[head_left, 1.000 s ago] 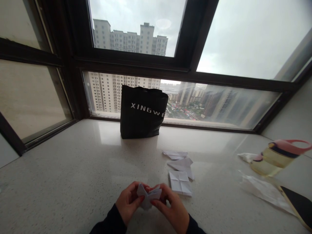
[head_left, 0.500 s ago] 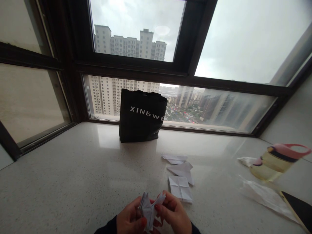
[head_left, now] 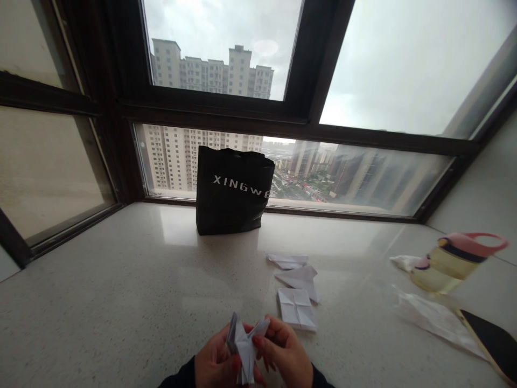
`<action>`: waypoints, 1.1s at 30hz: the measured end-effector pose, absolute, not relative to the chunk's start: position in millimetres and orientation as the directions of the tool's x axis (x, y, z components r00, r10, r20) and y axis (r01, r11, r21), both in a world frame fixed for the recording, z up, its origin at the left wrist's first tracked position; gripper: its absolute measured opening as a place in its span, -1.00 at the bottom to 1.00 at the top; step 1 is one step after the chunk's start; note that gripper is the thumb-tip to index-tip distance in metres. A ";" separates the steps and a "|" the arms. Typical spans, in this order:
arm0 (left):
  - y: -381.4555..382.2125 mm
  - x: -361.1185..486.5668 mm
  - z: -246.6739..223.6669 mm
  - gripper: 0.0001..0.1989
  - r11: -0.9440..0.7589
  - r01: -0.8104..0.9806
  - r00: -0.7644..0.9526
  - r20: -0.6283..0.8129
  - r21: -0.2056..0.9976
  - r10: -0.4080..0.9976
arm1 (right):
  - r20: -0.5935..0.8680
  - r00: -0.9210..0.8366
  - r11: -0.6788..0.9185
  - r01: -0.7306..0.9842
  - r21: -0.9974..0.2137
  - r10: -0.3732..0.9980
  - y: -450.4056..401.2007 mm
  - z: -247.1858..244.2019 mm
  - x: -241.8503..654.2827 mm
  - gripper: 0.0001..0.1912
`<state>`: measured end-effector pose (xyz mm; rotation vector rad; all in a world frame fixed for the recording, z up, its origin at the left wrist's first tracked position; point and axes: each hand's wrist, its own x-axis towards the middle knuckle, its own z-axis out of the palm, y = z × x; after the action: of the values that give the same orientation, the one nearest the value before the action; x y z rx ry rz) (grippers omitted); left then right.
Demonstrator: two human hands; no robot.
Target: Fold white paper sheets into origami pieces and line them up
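Low in the head view, both hands hold a piece of folded white paper (head_left: 245,350) with several layers and pointed flaps spread at its top. My left hand (head_left: 215,355) is closed around its left side, the thumb pressed on the front. My right hand (head_left: 287,353) pinches the right-hand flap between thumb and fingers. The lower fingers of both hands are partly hidden behind the paper. Just beyond my right hand lies a square folded paper (head_left: 297,309) with cross creases. Behind it rest a pointed folded paper (head_left: 301,279) and a flat, narrow folded paper (head_left: 288,261).
A black bag (head_left: 234,194) stands upright by the window. To the right are a yellow bottle with a pink lid (head_left: 448,267), crumpled white plastic (head_left: 438,318) and a dark phone-like slab (head_left: 490,342). The speckled white counter (head_left: 121,302) runs up to the window frame.
Both hands keep their hold on the folded paper, whose upper flaps stand slightly differently. The whole view has shifted a little; the other things stay in place.
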<state>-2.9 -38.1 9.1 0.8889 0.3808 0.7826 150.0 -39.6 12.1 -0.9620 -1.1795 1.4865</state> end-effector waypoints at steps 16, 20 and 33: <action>-37.8 3.2 1.1 -0.55 0.374 -0.361 0.610 -0.088 0.854 0.788 | 0.100 -0.085 0.114 0.172 -0.979 0.991 -43.1 16.6 152.6 -0.68; -35.7 -2.8 8.6 -0.57 0.009 -0.113 0.439 0.042 0.994 0.898 | 0.240 -0.070 0.246 0.444 -0.862 0.968 -47.0 18.5 156.6 -0.73; -23.7 -9.5 6.1 -0.79 -0.282 0.523 0.301 0.135 0.804 0.944 | 0.194 -0.162 0.251 0.698 -0.671 0.968 -46.1 27.7 155.3 -0.88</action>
<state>-9.5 -23.7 6.1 1.9210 1.3043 0.8283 155.3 -46.1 27.7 -1.5104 -1.9307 0.5843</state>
